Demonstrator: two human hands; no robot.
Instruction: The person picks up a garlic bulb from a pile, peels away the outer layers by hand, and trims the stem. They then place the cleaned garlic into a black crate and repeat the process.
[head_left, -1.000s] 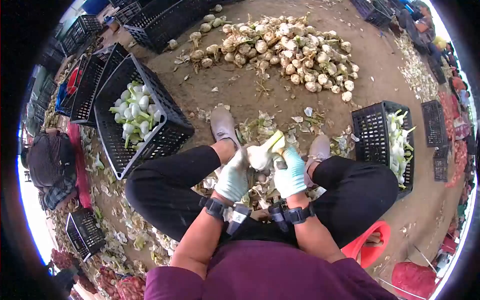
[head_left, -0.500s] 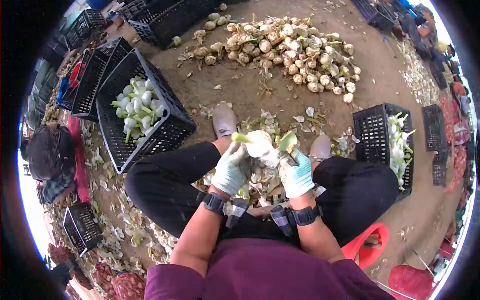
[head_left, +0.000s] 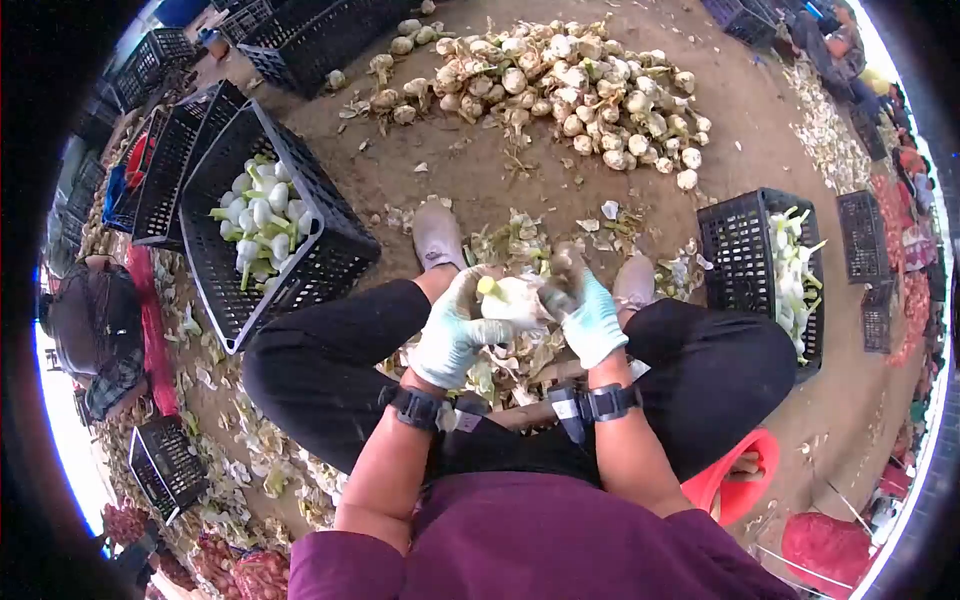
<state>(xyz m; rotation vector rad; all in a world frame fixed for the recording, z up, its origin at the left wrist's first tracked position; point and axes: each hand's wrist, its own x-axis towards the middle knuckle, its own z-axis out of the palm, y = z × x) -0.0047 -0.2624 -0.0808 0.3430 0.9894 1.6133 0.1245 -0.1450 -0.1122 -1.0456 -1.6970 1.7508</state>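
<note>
A white garlic bulb (head_left: 512, 303) with a short green-yellow stem stub is between my hands, above the peelings between my feet. My left hand (head_left: 455, 328), in a pale glove with soiled fingers, is closed round its left side, with the stub pointing towards that hand. My right hand (head_left: 587, 312), gloved too, presses its thumb and fingers against the bulb's right side; its fingertips are dark and slightly blurred. Loose skins and leaves (head_left: 505, 370) lie on the ground under both hands.
A black crate (head_left: 345, 235) of cleaned garlic stands at left, another black crate (head_left: 735, 245) with trimmed bulbs at right. Untrimmed garlic is heaped (head_left: 590, 95) ahead. A red bucket-like container (head_left: 755, 490) sits by my right knee. Other people are at the far edges.
The leafy piece of skin in my right hand is gone from it, and that hand has come in against the bulb. The bulb has turned, its stem stub now nearer my left palm.
</note>
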